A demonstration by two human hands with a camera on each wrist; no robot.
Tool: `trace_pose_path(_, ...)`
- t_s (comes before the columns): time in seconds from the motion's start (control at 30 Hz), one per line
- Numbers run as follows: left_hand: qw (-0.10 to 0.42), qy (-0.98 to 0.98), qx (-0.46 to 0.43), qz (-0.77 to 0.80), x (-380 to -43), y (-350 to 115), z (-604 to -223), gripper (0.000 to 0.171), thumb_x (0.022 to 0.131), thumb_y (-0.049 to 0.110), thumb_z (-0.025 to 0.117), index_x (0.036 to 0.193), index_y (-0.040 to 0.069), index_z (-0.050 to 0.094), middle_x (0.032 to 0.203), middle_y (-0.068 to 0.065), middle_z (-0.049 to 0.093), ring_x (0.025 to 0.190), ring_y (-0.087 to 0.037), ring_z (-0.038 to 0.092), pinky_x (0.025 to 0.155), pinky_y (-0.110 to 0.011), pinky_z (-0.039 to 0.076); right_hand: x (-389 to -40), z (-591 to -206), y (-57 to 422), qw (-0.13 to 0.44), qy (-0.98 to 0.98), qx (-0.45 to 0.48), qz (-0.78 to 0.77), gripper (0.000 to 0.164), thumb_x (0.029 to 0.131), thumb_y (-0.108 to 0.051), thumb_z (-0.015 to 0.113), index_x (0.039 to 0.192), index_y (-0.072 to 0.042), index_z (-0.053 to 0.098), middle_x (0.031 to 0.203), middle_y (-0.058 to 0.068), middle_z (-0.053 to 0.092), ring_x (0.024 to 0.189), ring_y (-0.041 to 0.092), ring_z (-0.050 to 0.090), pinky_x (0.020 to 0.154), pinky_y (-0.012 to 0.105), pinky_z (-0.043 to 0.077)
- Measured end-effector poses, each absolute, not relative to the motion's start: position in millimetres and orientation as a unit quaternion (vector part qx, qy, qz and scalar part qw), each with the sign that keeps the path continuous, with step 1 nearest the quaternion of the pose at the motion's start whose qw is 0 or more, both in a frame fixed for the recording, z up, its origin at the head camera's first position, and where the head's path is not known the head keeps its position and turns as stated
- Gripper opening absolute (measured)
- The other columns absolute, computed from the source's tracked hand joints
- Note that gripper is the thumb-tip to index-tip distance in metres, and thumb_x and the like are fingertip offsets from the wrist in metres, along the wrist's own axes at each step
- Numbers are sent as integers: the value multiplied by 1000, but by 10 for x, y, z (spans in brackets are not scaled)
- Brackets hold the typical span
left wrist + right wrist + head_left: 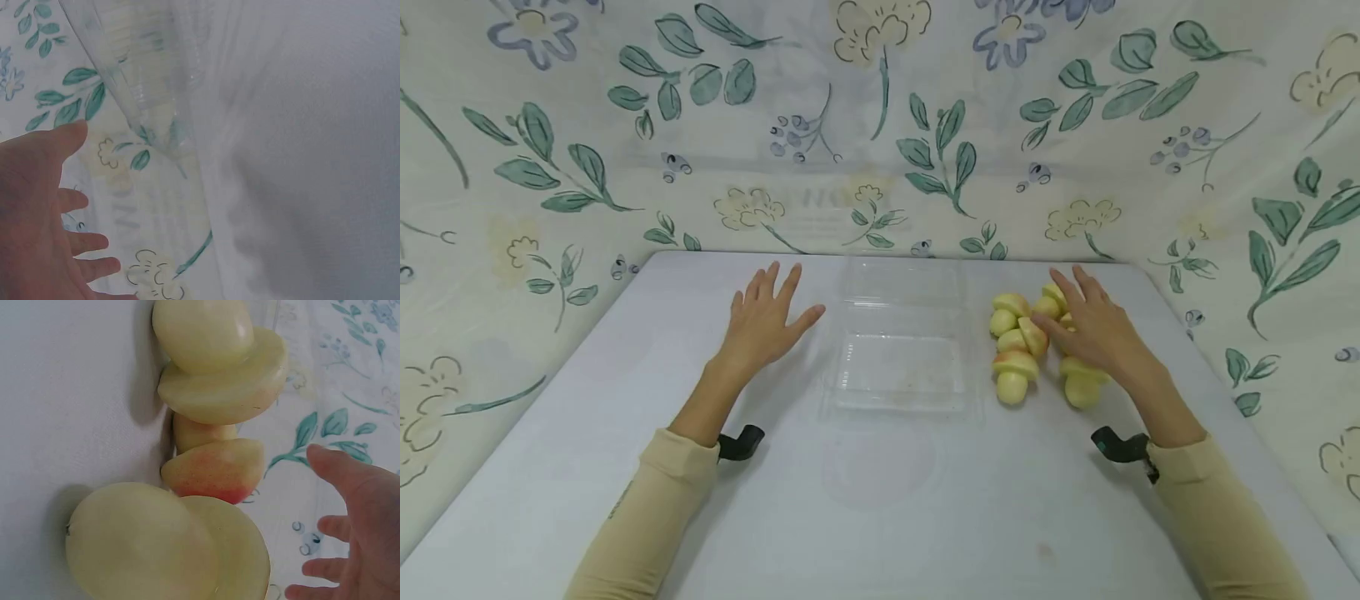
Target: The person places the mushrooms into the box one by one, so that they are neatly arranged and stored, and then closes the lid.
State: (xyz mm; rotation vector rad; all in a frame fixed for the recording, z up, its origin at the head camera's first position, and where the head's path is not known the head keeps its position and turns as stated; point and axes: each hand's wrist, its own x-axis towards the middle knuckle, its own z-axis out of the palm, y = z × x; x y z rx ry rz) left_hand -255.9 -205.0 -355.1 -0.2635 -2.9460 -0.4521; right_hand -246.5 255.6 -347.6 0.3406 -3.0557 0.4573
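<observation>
Several pale yellow mushroom-shaped pieces (1012, 387), some with a reddish blush on their caps, lie grouped on the right half of the table. My right hand (1096, 332) is over the right side of this group, fingers extended and thumb out to the left, partly hiding some pieces. In the right wrist view, the nearest yellow piece (140, 544) shows large beside the open fingers. A clear plastic clamshell box (901, 375) lies open at the centre, its lid half toward the back. To the left of the box, my left hand (762, 327) has its fingers spread and holds nothing.
The white table (880, 508) carries the box and the pieces. Behind it and at both sides hangs a flowered cloth (820, 200). Each sleeved wrist bears a black camera mount, one at the left wrist (741, 443) and one at the right (1120, 446).
</observation>
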Motion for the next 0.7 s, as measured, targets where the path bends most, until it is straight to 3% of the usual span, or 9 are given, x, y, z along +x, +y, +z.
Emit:
trace_pose_path(0.17, 67, -973, -92, -200, -2497, -2019, -3556, 78, 97, 51, 53, 158, 16, 19, 155, -27, 26, 137, -49, 35, 103, -70, 39, -2409, -3469, 2588, 43, -981, 113, 151, 83, 96, -61, 46, 157, -13, 17, 158, 30, 16, 137, 58, 27, 99, 78, 35)
trace_pose_path(0.37, 13, -957, -107, -268, -2462, -2025, -3621, 74, 97, 42, 58, 156, 15, 23, 132, -26, 51, 104, -36, 63, 86, -52, 54, -2357, -3469, 2615, 54, -980, 110, 154, 80, 94, -59, 53, 152, -9, 30, 146, 34, 34, 127, 54, 41, 88, 73, 45)
trace_pose_path(0.53, -29, -934, -110, -340, -2401, -2015, -3671, 68, 98, 36, 59, 155, 17, 27, 122, -21, 58, 74, -25, 69, 67, -35, 60, -2315, -3446, 2636, 60, -981, 111, 150, 75, 94, -53, 59, 149, -8, 35, 137, 34, 41, 112, 52, 52, 79, 68, 50)
trace_pose_path(0.7, -62, -896, -104, -427, -2337, -2010, -3745, 61, 99, 28, 59, 153, 18, 33, 115, -19, 58, 73, -28, 67, 58, -31, 61, -2282, -3414, 2646, 52, -983, 107, 139, 73, 94, -53, 59, 148, -9, 37, 132, 34, 44, 97, 50, 58, 71, 62, 52)
